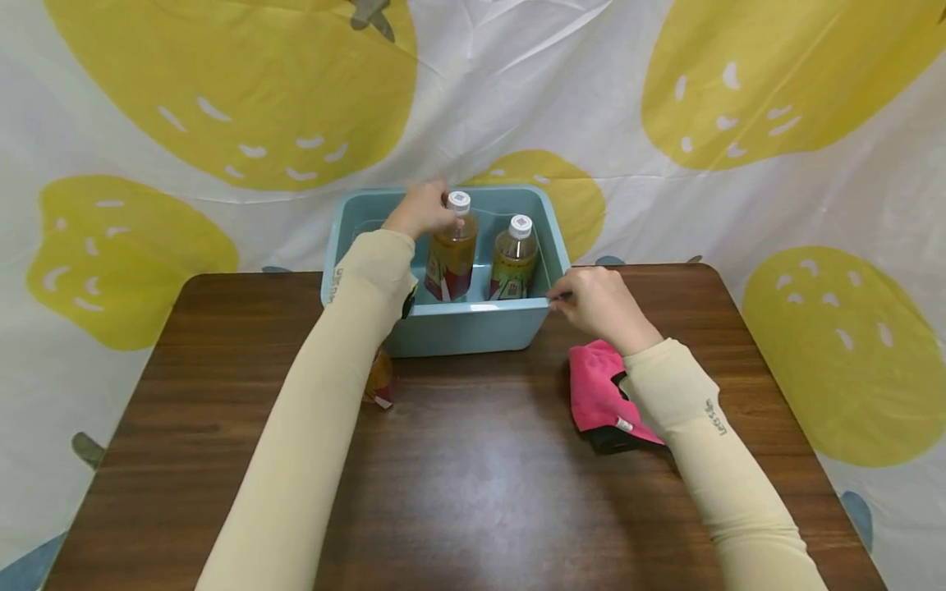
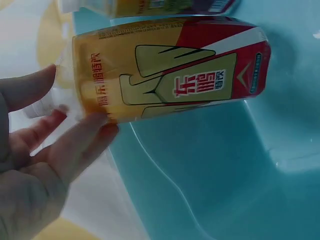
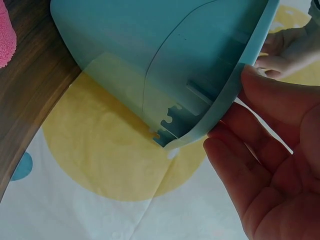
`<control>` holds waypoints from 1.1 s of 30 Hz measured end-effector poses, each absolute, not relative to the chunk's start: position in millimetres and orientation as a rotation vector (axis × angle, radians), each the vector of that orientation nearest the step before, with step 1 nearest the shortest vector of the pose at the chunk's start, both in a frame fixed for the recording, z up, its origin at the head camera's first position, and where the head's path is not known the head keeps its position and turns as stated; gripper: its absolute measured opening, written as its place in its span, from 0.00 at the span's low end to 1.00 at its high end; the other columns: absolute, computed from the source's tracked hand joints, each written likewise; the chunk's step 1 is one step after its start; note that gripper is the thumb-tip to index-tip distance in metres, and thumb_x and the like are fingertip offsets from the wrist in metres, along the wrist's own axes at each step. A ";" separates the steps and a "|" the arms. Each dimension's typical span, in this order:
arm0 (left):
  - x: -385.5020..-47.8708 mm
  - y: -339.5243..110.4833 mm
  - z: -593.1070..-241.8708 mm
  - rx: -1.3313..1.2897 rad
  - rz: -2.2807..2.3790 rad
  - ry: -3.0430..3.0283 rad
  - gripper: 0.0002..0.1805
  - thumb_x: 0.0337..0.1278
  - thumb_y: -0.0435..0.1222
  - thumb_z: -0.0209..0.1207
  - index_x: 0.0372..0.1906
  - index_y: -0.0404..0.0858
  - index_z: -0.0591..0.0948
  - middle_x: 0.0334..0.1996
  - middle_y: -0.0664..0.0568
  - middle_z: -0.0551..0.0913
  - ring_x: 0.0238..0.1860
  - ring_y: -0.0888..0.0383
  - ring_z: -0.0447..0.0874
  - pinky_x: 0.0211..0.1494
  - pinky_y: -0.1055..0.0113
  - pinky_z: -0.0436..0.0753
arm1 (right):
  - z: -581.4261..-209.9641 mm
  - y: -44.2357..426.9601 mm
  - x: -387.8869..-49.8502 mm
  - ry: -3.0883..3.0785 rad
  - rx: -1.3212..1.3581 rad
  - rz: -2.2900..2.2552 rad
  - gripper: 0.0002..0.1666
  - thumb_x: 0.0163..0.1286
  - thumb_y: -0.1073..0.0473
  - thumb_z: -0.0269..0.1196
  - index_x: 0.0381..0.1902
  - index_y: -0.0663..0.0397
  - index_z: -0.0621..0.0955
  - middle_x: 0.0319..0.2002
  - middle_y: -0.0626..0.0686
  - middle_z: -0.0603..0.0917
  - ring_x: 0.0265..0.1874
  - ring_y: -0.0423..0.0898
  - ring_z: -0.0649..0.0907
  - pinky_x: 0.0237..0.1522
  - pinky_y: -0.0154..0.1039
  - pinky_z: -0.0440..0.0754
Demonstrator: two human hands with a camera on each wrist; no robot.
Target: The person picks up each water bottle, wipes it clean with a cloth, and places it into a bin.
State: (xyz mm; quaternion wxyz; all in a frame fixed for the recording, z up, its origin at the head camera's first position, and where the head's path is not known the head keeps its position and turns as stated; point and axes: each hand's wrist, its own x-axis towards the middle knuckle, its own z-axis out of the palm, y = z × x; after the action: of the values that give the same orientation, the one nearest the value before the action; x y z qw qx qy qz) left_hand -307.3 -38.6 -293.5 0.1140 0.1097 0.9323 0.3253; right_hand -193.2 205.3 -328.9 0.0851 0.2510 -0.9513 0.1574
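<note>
Backed by creased white cloth (image 1: 510, 82) with yellow fruit prints (image 1: 244, 74). Furnished with a wood-grain table (image 1: 443, 443), glossed by reflected light (image 1: 502, 525)

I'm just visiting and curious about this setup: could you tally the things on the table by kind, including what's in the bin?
Bin: 1
Bottles in it: 2
Pink-and-black cloth: 1
Partly hidden orange-and-red item, perhaps another bottle: 1
Total: 5

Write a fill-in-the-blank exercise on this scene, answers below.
The left hand holds a plastic bottle with a red-and-yellow label near its white ____.
The right hand grips the ____ of the light-blue plastic bin.
The head view shows ____ bottles inside the bin.
The ____ cloth with black edging lies on the dark wooden table.
Missing: cap; rim; two; pink.
</note>
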 end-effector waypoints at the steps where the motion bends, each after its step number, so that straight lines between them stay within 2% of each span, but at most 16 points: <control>1: -307.0 -37.2 -294.2 0.315 0.950 2.735 0.17 0.53 0.37 0.58 0.44 0.32 0.70 0.44 0.44 0.75 0.42 0.51 0.70 0.46 0.58 0.72 | -328.9 205.4 -193.1 -2.834 0.749 0.467 0.06 0.51 0.66 0.68 0.30 0.59 0.86 0.28 0.55 0.85 0.29 0.50 0.82 0.35 0.48 0.77; 6: -308.0 -31.7 -294.6 0.310 0.901 2.747 0.16 0.53 0.37 0.58 0.43 0.33 0.70 0.42 0.44 0.74 0.39 0.51 0.70 0.43 0.60 0.73 | -327.5 205.1 -191.5 -2.827 0.745 0.463 0.06 0.51 0.66 0.68 0.30 0.59 0.86 0.28 0.55 0.85 0.29 0.51 0.82 0.35 0.48 0.77; 13: -309.1 -29.7 -296.8 0.237 0.897 2.648 0.17 0.55 0.36 0.55 0.46 0.33 0.66 0.43 0.43 0.72 0.40 0.51 0.69 0.48 0.56 0.74 | -326.3 203.5 -188.7 -2.846 0.723 0.477 0.07 0.51 0.66 0.69 0.30 0.58 0.86 0.28 0.54 0.85 0.30 0.51 0.82 0.35 0.48 0.77; 20: -318.5 -30.3 -308.2 0.198 0.845 2.571 0.16 0.54 0.35 0.56 0.44 0.35 0.66 0.41 0.45 0.71 0.39 0.52 0.69 0.41 0.60 0.73 | -327.3 202.2 -185.7 -2.852 0.725 0.480 0.06 0.51 0.65 0.69 0.30 0.57 0.86 0.29 0.54 0.85 0.29 0.51 0.82 0.35 0.48 0.77; 26: -327.4 -29.2 -316.5 0.184 0.844 2.510 0.17 0.55 0.35 0.56 0.45 0.36 0.65 0.41 0.45 0.70 0.40 0.51 0.70 0.49 0.55 0.74 | -327.4 200.6 -185.4 -2.850 0.733 0.475 0.07 0.50 0.65 0.69 0.30 0.58 0.86 0.29 0.54 0.85 0.30 0.51 0.82 0.35 0.48 0.77; 33: -325.5 -29.6 -314.3 0.223 0.772 2.480 0.17 0.56 0.36 0.57 0.46 0.35 0.64 0.41 0.46 0.69 0.39 0.52 0.69 0.38 0.63 0.73 | -327.2 198.0 -184.5 -2.847 0.740 0.464 0.06 0.51 0.65 0.69 0.30 0.58 0.86 0.30 0.54 0.85 0.31 0.51 0.82 0.35 0.48 0.77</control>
State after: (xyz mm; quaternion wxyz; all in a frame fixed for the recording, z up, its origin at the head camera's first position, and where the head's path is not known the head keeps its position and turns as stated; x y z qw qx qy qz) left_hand -325.5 -29.6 -314.3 0.2643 0.0824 0.9175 0.2855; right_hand -184.5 198.0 -327.2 0.0818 0.2476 -0.9528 0.1554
